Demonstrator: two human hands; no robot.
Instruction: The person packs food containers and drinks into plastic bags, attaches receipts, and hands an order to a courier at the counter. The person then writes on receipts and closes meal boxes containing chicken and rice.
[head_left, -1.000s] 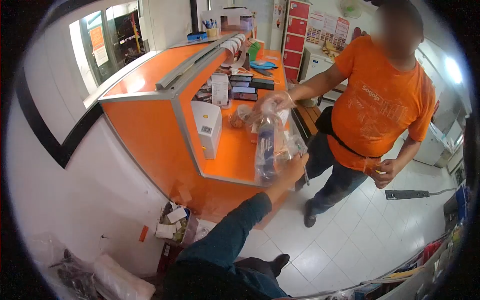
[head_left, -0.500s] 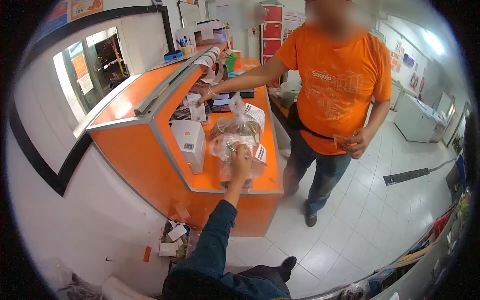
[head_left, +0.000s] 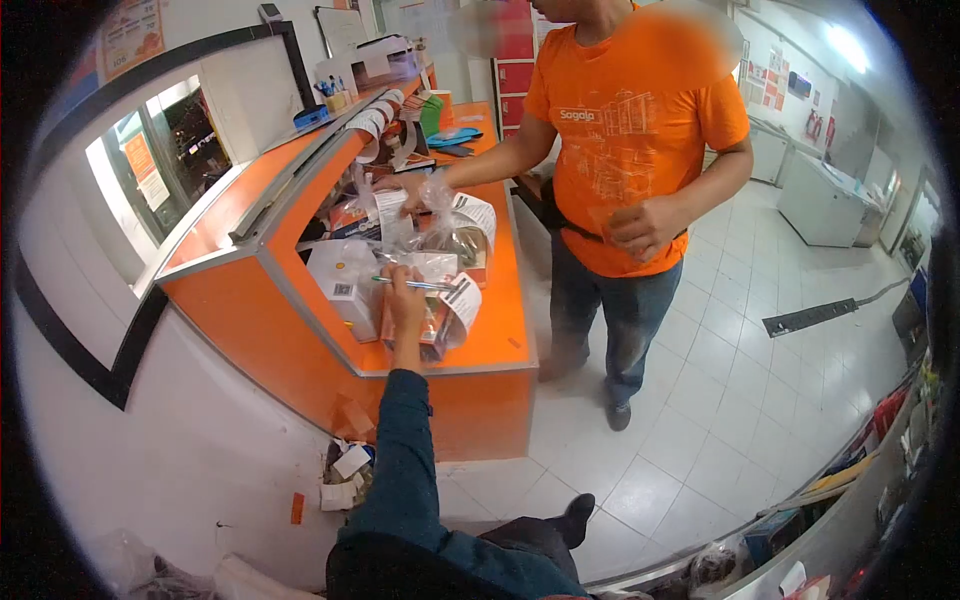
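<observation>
My left hand (head_left: 405, 295) is closed around a pen (head_left: 437, 287), which lies crosswise in the fingers. It is over a clear plastic bag (head_left: 433, 264) on the orange counter; I cannot tell whether the fingers also grip the bag. Inside that bag is a reddish box (head_left: 432, 330), and a printed receipt (head_left: 463, 303) hangs at its right side. Just behind stands another knotted clear bag (head_left: 437, 212) with a receipt (head_left: 476, 216). To the left of my hand is a white box-shaped device (head_left: 345, 285) with a QR label. My right hand is out of sight.
A co-worker in an orange shirt (head_left: 610, 130) stands right of the counter (head_left: 508, 330), one hand (head_left: 402, 190) at a third bagged orange box (head_left: 352, 215). Pens and green items (head_left: 431, 115) are farther back. A bin (head_left: 350, 465) is on the floor, and a power strip (head_left: 812, 316) hangs at right.
The view has shifted right. The pen now lies more crosswise, and the box in the near bag shows more. The co-worker's head has turned aside, and the third bag is more visible.
</observation>
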